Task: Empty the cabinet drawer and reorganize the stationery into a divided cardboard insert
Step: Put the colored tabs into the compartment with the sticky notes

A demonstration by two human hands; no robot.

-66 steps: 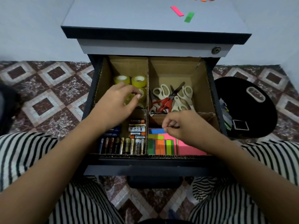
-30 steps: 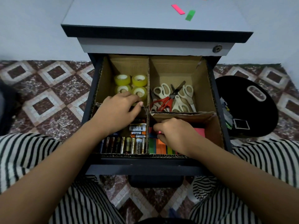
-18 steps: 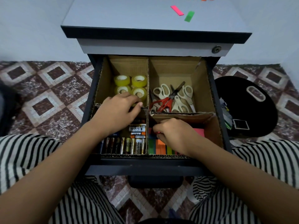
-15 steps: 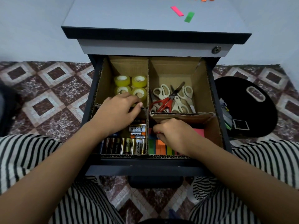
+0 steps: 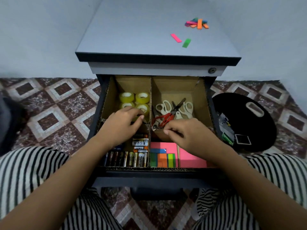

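The open cabinet drawer holds a divided cardboard insert. Yellow tape rolls fill the back left compartment and scissors the back right. Batteries lie front left. Pink sticky notes and coloured flags lie front right. My left hand grips the cross divider on the left of the centre wall. My right hand pinches that divider's top edge just right of the centre wall.
Loose coloured flags, a pink strip and a green strip lie on the cabinet top. A black round object with small stationery on it sits on the tiled floor to the right. My striped knees flank the drawer.
My right hand has come up out of the sticky-note compartment to the divider's top edge, uncovering the notes. My left hand has stayed at the divider.
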